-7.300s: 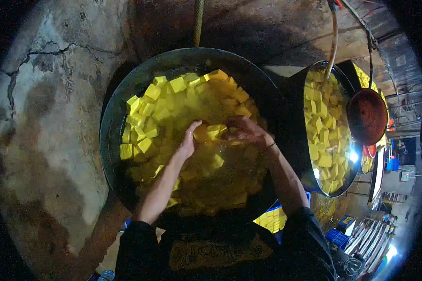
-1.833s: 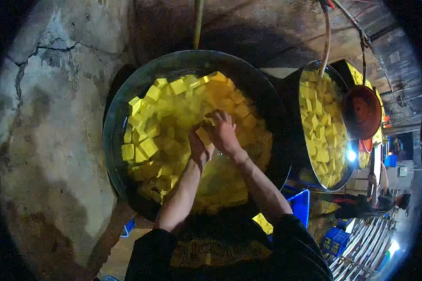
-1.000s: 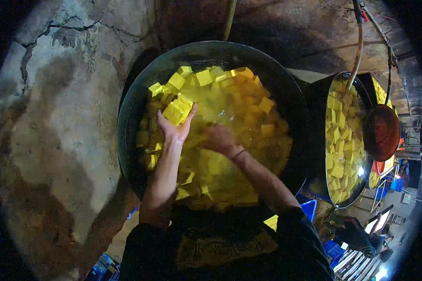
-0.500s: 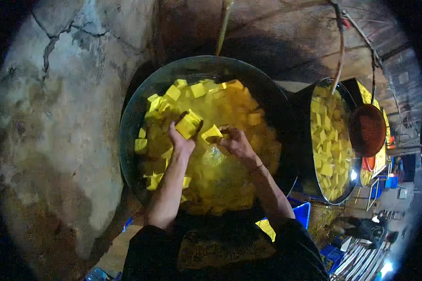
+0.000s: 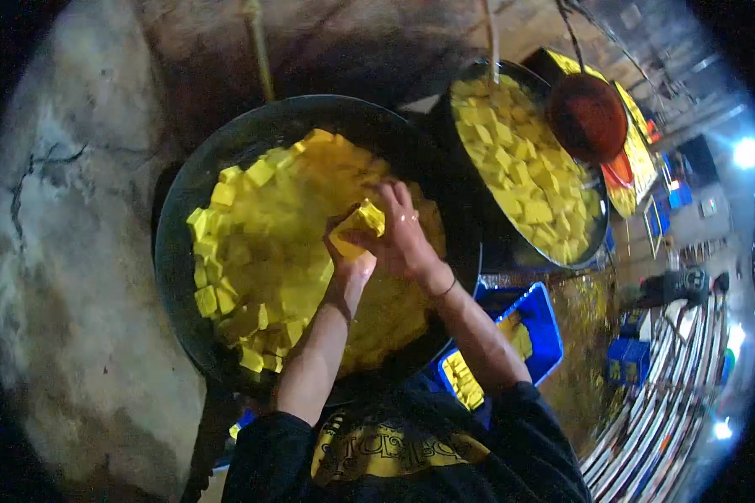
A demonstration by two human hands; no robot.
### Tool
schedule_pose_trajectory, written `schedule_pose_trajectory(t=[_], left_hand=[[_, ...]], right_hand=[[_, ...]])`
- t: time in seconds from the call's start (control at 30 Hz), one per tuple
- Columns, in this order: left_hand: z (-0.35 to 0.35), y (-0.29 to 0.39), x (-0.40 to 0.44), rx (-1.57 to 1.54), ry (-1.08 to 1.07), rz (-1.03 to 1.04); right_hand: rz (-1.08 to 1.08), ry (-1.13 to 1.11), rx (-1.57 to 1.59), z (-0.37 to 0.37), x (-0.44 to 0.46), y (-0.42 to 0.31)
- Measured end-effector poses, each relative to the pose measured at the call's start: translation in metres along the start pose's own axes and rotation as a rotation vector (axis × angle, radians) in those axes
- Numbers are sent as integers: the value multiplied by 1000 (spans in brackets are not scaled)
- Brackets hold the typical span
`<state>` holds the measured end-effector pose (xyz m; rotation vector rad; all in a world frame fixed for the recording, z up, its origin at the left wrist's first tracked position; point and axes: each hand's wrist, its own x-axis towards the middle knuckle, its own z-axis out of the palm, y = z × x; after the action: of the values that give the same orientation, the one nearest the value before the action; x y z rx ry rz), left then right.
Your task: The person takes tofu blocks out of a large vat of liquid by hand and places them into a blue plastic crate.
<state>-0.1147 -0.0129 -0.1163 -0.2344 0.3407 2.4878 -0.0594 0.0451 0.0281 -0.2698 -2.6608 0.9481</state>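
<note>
Over a large dark pan [image 5: 169, 310] of cloudy yellow liquid, my left hand [image 5: 354, 261] is closed around yellow tofu blocks [image 5: 366, 225]. How many blocks it holds I cannot tell. Right beside them is my right hand [image 5: 409, 239], its fingers stretched out and somewhat blurred; it seems to touch the blocks' right side. Where its thumb lies is hidden. More tofu cubes [image 5: 223, 194] float along the left and upper parts of the pan, with others [image 5: 264, 335] at the lower left, near my left forearm.
A second pan [image 5: 604, 239] full of yellow cubes stands to the right, with a reddish-brown round vessel [image 5: 587, 117] hanging over its edge. Below it is a blue crate [image 5: 549, 335] holding yellow blocks. A cracked wall [image 5: 67, 251] borders the left. Farther right, a person [image 5: 684, 287] is near long slats [image 5: 663, 402].
My view has swung right, bringing the blue crate and second pan further in. My right hand, which held a separate tofu block, has come up against the blocks in my left hand.
</note>
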Motion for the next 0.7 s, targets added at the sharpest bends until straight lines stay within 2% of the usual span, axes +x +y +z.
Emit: schedule_pose_trajectory(t=[0.03, 0.07, 0.13, 0.17, 0.2, 0.23, 0.27, 0.3, 0.37, 0.47, 0.5, 0.53, 0.6, 0.67, 0.7], left_hand=[[24, -5, -17, 103, -100, 67], [48, -10, -35, 199, -193, 144], [76, -27, -39, 150, -171, -286], [89, -46, -44, 270, -34, -314], [103, -69, -49, 252, -106, -271], [146, -76, -79, 396, -28, -313], [150, -101, -86, 633, -94, -310], [153, -126, -94, 868, -161, -297], [157, -179, -116, 1111, -282, -241], [164, -222, -162, 1427, -299, -354], [156, -232, -161, 1478, -370, -312], [155, -233, -160, 1367, -408, -240], [154, -227, -148, 1326, -514, -183], [158, -222, -138, 1245, -502, -200], [166, -217, -137, 1207, -460, -208]], right_hand=[[125, -50, -31, -14, -6, 5], [105, -46, -106, -26, -11, 17], [254, -282, 69, -60, -25, 41], [200, -337, 301, -74, -31, 46], [215, -315, 555, -97, -47, 50], [307, -280, 730, -119, -67, 45], [389, -240, 907, -139, -90, 43], [437, -147, 909, -157, -118, 47], [476, 81, 947, -187, -175, 48], [546, 494, 1192, -179, -257, 68], [580, 634, 1277, -168, -285, 82], [527, 675, 1415, -147, -322, 115], [860, 893, 1441, -112, -355, 150], [1098, 831, 1675, -58, -410, 235], [1120, 843, 1471, -40, -421, 260]])
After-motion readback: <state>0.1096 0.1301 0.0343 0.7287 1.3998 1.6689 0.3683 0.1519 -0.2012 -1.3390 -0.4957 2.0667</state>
